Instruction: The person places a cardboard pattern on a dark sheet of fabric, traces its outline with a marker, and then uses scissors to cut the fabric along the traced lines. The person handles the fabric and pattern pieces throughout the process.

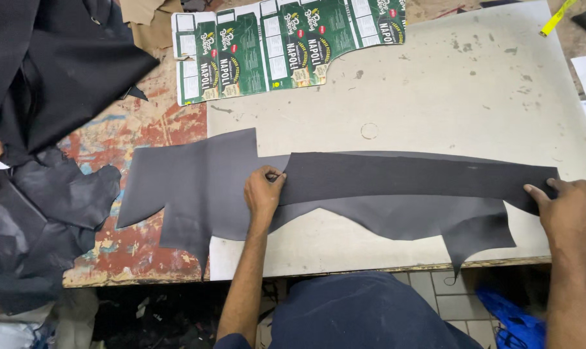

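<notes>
A long dark fabric strip (409, 176) lies across a larger irregular sheet of dark grey leather-like material (196, 187) on the grey cutting board (448, 97). My left hand (262, 192) pinches the strip's left end, with a small tool or marker tip between the fingers. My right hand (569, 210) presses flat on the strip's right end, fingers spread near the board's right edge.
A flattened green printed carton (273, 48) lies at the board's far left corner. Black fabric and leather pieces (41, 129) pile on the worn painted table at left. A yellow tape (558, 17) lies at top right. Tiled floor and blue plastic show below the table edge.
</notes>
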